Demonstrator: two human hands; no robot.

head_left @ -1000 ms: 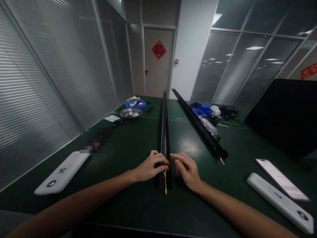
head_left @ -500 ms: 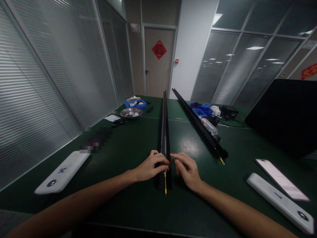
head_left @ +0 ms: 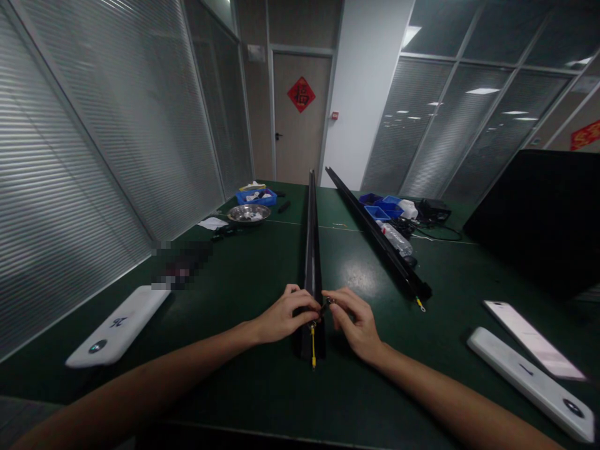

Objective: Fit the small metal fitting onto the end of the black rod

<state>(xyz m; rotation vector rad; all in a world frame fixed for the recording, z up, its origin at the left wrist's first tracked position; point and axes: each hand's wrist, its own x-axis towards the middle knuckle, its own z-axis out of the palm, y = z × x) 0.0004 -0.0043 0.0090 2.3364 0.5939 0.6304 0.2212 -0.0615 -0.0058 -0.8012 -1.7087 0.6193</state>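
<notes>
Far-left corner of the dark green tabletop point(head_left: 262, 387): shallow round steel bowl point(head_left: 248, 214) with small pale bits inside, too small to name; behind it a blue plastic bin point(head_left: 255, 197) holding white and yellowish scraps. Toward the far-right edge: several small blue bins point(head_left: 379, 207), contents hidden, beside a clear plastic bottle point(head_left: 396, 239) lying on its side and a black cable point(head_left: 440, 232).

Red diamond paper with a gold character on the door point(head_left: 300, 94); character too blurred to read. Glossy white oblong device point(head_left: 117, 325) near the left edge, dark marking on top unreadable; a matching white oblong device point(head_left: 532, 382) at the right edge, next to a flat pale phone point(head_left: 533, 339).

Long matte black rail point(head_left: 312, 250) down the tabletop's middle, near end close to the front edge, thin yellow wire point(head_left: 313, 349) hanging from that end. Second black rail point(head_left: 375, 234) angled to its right.

Left hand point(head_left: 281, 317) curled over the rail's near end, fingers pressing its top. Right hand point(head_left: 356, 325) just beside, thumb and forefinger pinching a small dark connector point(head_left: 325, 305) against the rail.
</notes>
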